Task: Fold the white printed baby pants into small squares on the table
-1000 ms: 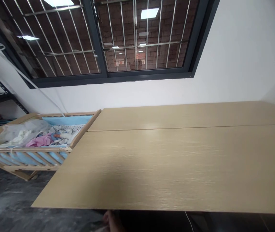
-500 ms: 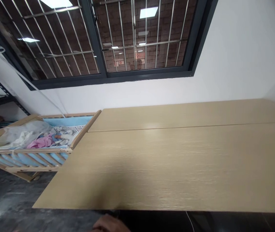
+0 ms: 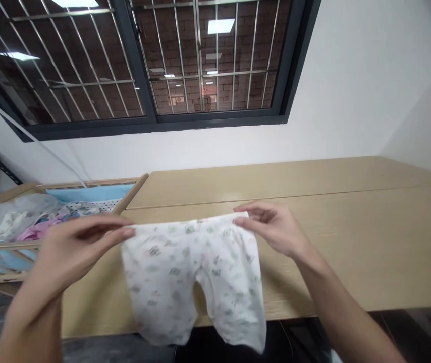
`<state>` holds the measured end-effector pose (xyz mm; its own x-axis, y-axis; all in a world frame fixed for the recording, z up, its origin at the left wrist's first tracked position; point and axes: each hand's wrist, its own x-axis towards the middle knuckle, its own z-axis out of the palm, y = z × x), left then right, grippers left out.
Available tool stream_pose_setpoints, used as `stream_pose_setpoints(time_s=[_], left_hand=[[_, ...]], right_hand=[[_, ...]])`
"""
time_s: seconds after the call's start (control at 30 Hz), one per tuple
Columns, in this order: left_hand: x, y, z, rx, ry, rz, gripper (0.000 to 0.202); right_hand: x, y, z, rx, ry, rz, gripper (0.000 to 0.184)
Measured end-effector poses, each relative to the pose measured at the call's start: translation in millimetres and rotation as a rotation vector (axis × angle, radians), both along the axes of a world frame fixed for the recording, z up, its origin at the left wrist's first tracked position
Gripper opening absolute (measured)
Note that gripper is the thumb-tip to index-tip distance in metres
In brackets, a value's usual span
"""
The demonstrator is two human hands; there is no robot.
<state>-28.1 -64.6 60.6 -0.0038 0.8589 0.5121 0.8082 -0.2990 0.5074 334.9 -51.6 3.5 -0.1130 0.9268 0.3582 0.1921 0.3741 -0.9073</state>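
A small pair of white baby pants (image 3: 162, 272) with a faint grey and green print hangs spread out between my two hands. My left hand (image 3: 83, 242) pinches one end of the waistband between thumb and fingers. At the other end, my right hand (image 3: 270, 227) grips the waistband in the same way. The two short legs dangle over the near edge of the wooden table (image 3: 352, 252), with a gap between them.
A wooden crib (image 3: 136, 194) with blue lining stands left of the table, holding crumpled clothes (image 3: 37, 229) and a clear plastic bag (image 3: 41, 204). Behind the table are a white wall (image 3: 336, 111) and a dark-framed barred window (image 3: 155, 119).
Both my hands have come up into view with the baby pants stretched between them; before, only part of one hand showed at the bottom edge. The view has shifted slightly right.
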Motion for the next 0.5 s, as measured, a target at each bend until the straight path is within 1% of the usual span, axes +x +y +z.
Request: stream_pose_setpoints(time_s=[0.07, 0.1, 0.13, 0.17, 0.23, 0.3, 0.37, 0.43, 0.5], left_hand=[[20, 37, -2.3, -0.111, -0.024, -0.186, 0.044], [28, 55, -6.3, -0.154, -0.022, -0.258, 0.042], [36, 73, -12.2, -0.190, -0.010, -0.310, 0.039], [43, 91, -19.8, -0.204, 0.004, -0.335, 0.035], [57, 125, -39.2, -0.188, 0.059, -0.310, 0.027], [70, 158, -61.9, -0.180, 0.118, -0.242, 0.023], [84, 188, -85.0, -0.207, 0.154, -0.193, 0.023], [98, 212, -106.3, -0.251, 0.183, -0.157, 0.022], [110, 228, -124.5, -0.303, 0.220, -0.115, 0.020]], right_hand=[[19, 26, 3.8, -0.020, -0.103, -0.021, 0.032], [27, 40, 3.3, -0.036, -0.164, -0.012, 0.031], [34, 55, 0.9, -0.055, -0.225, 0.002, 0.030], [39, 71, -3.2, -0.071, -0.279, 0.010, 0.029], [44, 103, -16.1, -0.091, -0.380, -0.006, 0.028], [43, 135, -33.2, -0.085, -0.499, -0.071, 0.029], [39, 165, -52.0, -0.057, -0.634, -0.148, 0.027], [33, 192, -71.0, -0.039, -0.724, -0.200, 0.026], [28, 215, -90.0, -0.046, -0.754, -0.230, 0.027]])
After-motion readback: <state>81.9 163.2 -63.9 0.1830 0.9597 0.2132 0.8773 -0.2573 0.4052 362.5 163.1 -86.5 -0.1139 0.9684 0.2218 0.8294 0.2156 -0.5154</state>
